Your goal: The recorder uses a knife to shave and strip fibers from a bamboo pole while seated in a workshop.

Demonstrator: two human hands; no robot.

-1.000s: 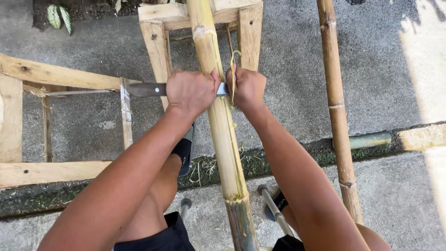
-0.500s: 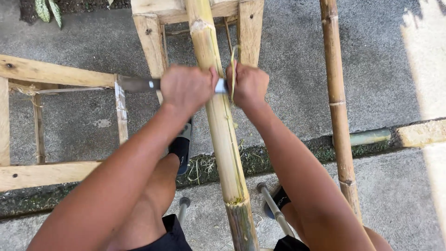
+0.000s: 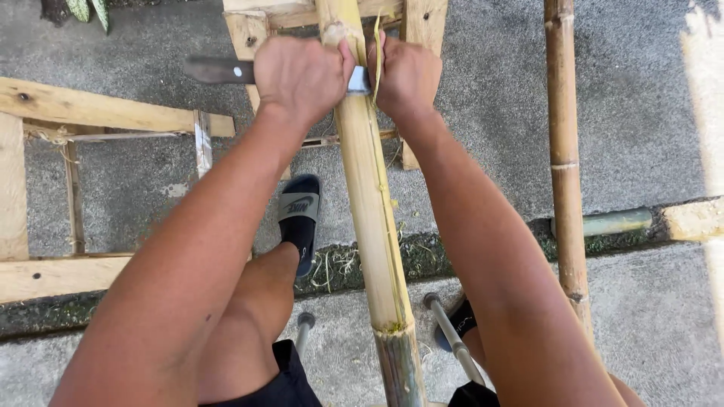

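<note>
While we lean over the work: both fists grip one knife across a bamboo pole (image 3: 369, 203).
Left hand (image 3: 300, 75): fingers wrapped around the dark handle (image 3: 219, 71).
Right hand (image 3: 407, 74): fingers closed, apparently on the blade (image 3: 359, 80) tip.
Pole: slanting from wooden frame (image 3: 245, 30) toward our knees.
Risk: blade slipping toward our sandalled foot (image 3: 299, 218), or cutting the right palm.
</note>
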